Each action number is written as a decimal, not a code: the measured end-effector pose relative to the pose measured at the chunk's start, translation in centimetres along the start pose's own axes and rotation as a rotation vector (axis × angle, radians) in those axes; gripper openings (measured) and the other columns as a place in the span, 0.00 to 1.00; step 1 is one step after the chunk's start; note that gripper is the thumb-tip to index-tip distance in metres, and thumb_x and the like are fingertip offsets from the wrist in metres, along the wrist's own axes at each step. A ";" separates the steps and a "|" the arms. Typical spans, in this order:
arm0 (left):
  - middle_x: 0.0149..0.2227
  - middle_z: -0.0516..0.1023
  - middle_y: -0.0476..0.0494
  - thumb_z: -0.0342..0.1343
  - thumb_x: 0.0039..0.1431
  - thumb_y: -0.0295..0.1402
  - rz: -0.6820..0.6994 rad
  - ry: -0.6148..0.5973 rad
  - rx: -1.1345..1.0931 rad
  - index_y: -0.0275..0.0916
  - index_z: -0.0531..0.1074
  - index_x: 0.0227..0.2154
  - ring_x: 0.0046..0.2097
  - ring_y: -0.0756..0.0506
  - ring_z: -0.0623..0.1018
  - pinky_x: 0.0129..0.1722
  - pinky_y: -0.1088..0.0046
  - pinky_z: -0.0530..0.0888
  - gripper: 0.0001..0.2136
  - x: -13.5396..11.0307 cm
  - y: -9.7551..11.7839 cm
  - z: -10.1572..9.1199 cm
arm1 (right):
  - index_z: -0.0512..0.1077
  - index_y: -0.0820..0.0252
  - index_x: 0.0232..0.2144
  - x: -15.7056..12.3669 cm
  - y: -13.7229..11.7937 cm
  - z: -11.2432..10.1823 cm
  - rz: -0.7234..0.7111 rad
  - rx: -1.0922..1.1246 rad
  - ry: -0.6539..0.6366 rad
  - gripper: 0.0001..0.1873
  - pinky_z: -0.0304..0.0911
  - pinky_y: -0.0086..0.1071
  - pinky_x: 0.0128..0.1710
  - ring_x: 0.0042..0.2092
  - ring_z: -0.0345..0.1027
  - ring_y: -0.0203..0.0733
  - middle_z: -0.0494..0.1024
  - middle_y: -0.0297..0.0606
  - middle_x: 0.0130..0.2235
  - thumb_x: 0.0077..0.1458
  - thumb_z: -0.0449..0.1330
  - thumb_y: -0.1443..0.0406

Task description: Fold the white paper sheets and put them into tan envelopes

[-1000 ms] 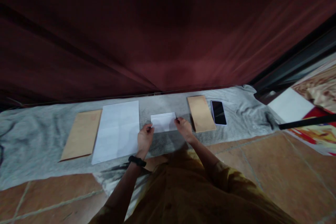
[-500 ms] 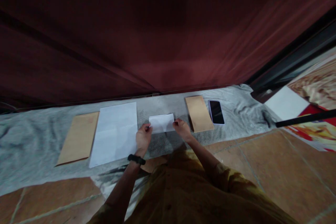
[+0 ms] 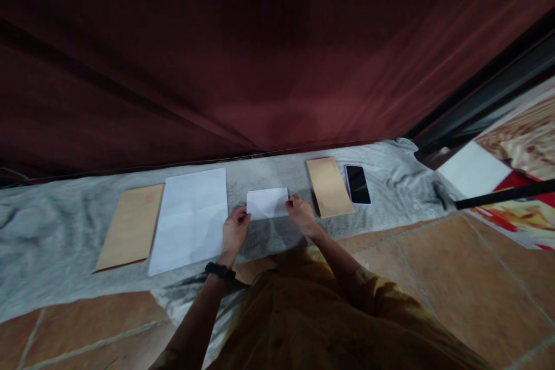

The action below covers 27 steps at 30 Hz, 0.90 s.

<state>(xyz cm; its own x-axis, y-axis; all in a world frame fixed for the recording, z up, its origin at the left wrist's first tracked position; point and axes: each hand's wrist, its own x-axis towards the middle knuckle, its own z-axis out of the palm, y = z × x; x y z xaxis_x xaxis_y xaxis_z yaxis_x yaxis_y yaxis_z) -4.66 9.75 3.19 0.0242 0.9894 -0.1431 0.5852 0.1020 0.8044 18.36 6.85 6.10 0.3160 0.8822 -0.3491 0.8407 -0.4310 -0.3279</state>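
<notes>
One folded white paper [image 3: 267, 203] lies directly before me on the grey cloth [image 3: 271, 169]; its layers I cannot count. My left hand [image 3: 235, 231] pinches its left edge; my right hand [image 3: 300, 214] pinches its right edge, thumb and fingers closed on it. One black wristband [image 3: 220, 270] sits on my left wrist.

Brown envelopes number two: the right envelope [image 3: 330, 188], just beyond my right hand, and the left envelope [image 3: 130, 228], farther out. Their contents, if any, I cannot tell. Between the left envelope and my left hand lies large white paper [image 3: 191, 222], single or stacked unclear. One phone [image 3: 358, 185], screen dark, lies just right of the right envelope.
</notes>
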 end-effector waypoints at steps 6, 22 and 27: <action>0.35 0.83 0.45 0.57 0.57 0.37 -0.026 0.006 0.063 0.40 0.77 0.46 0.37 0.42 0.82 0.38 0.68 0.76 0.15 0.7 0.7 0.2 | 0.76 0.60 0.49 -0.3 -0.4 -0.2 0.008 -0.032 0.018 0.17 0.68 0.30 0.45 0.46 0.79 0.46 0.83 0.48 0.45 0.69 0.50 0.63; 0.34 0.83 0.47 0.59 0.56 0.36 -0.092 -0.044 0.218 0.42 0.78 0.43 0.36 0.44 0.82 0.36 0.72 0.74 0.12 2.0 1.6 0.0 | 0.75 0.63 0.48 -0.5 -0.7 -0.8 -0.023 -0.133 0.056 0.16 0.69 0.35 0.44 0.45 0.80 0.49 0.83 0.53 0.45 0.69 0.50 0.62; 0.35 0.83 0.45 0.59 0.57 0.37 -0.116 -0.055 0.275 0.42 0.77 0.43 0.37 0.43 0.82 0.36 0.71 0.72 0.12 2.3 1.8 0.0 | 0.75 0.61 0.49 -0.5 -0.7 -0.8 -0.013 -0.139 0.054 0.16 0.69 0.34 0.45 0.46 0.80 0.48 0.83 0.51 0.45 0.70 0.50 0.61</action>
<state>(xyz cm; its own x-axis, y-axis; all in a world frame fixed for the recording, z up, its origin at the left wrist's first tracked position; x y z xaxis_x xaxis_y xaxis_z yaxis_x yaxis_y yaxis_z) -3.51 12.22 4.30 -0.0159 0.9650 -0.2619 0.7839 0.1746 0.5958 17.95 6.90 7.17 0.3248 0.8979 -0.2972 0.8963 -0.3925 -0.2064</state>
